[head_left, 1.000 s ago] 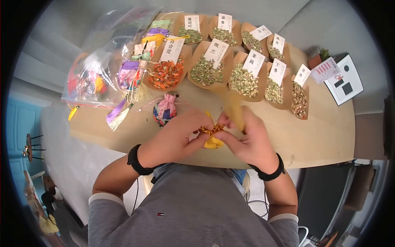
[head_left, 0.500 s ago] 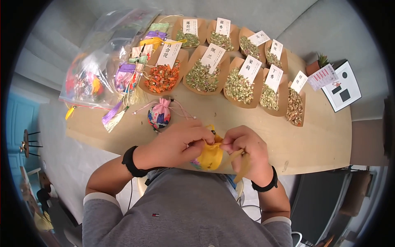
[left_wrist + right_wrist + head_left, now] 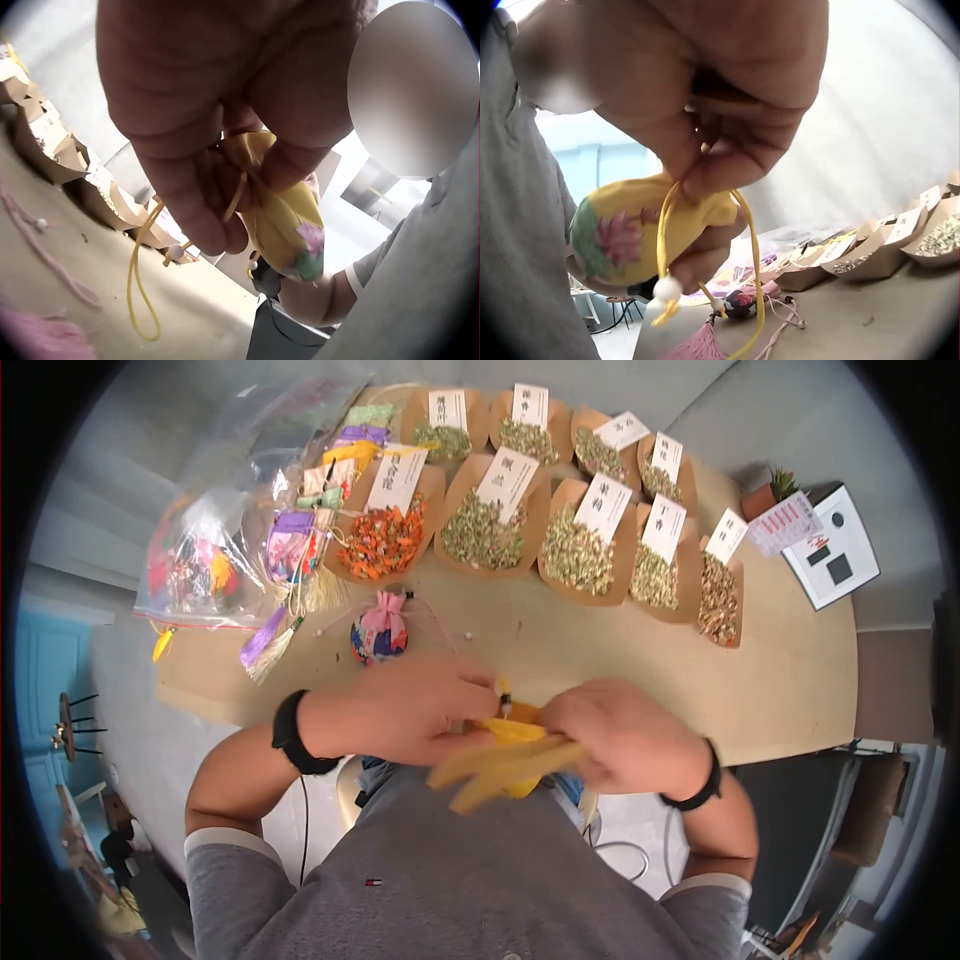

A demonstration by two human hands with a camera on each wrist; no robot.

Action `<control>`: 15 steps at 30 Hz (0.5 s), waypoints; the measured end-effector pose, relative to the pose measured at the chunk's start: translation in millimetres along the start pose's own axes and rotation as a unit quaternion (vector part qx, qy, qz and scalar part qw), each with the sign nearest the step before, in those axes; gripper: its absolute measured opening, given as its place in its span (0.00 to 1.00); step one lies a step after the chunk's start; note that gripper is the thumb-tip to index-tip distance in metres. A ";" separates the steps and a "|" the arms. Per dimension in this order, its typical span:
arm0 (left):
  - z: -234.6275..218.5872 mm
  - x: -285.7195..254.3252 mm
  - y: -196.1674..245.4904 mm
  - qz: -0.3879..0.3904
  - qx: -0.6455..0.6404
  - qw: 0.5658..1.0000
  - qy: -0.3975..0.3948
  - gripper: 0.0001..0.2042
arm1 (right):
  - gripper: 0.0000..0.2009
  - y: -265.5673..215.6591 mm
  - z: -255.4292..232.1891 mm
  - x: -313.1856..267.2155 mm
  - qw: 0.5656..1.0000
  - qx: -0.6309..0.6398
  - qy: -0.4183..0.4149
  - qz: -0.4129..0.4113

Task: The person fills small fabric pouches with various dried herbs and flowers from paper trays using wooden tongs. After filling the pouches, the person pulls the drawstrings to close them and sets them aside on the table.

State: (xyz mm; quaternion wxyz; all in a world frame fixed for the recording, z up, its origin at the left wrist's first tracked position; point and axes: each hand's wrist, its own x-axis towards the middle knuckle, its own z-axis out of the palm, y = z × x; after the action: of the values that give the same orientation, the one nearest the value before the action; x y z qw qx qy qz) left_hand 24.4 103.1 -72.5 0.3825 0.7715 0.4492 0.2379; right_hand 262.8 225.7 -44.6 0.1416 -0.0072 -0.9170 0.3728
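Note:
A yellow pouch [image 3: 289,225] with a pink flower print is held between both hands near the table's front edge. My left hand [image 3: 400,705] pinches its gathered neck with thumb and fingers. My right hand [image 3: 630,735] pinches the pouch's neck and cord [image 3: 755,262], with a white bead [image 3: 667,288] hanging below. A blurred tan tassel [image 3: 495,765] extends from the right hand across the pouch. Beyond the left hand lies a pink-topped patterned pouch [image 3: 380,630].
Paper trays of dried herbs with labels stand in two rows, among them orange petals [image 3: 382,542]. A clear plastic bag [image 3: 225,500] and tasselled pouches lie at the left. A potted plant [image 3: 768,492] and a framed board [image 3: 838,560] are at the right.
The right hand has turned and moved slightly outward, and the tassel has swung left across the pouch. The left hand has shifted a little left, still pinching the pouch.

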 end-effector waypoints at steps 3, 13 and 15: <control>2.7 3.1 13.5 0.045 0.045 0.998 0.024 0.08 | 0.09 -9.8 -19.1 -12.6 0.991 -0.016 -0.120 0.062; 32.1 20.3 -4.8 -0.006 -0.043 0.954 0.298 0.46 | 0.11 -11.9 17.2 3.9 0.973 -0.160 0.149 -0.080; 33.5 25.7 -5.9 -0.056 -0.059 0.953 0.291 0.56 | 0.15 -7.4 25.9 9.0 0.968 -0.149 0.178 -0.092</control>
State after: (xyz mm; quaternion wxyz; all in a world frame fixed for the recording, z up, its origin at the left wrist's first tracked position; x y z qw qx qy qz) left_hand 57.6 114.8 -96.6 0.2927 0.6184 0.5687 0.4565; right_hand 248.0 203.8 -54.9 0.3331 -0.0104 -0.9191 0.2104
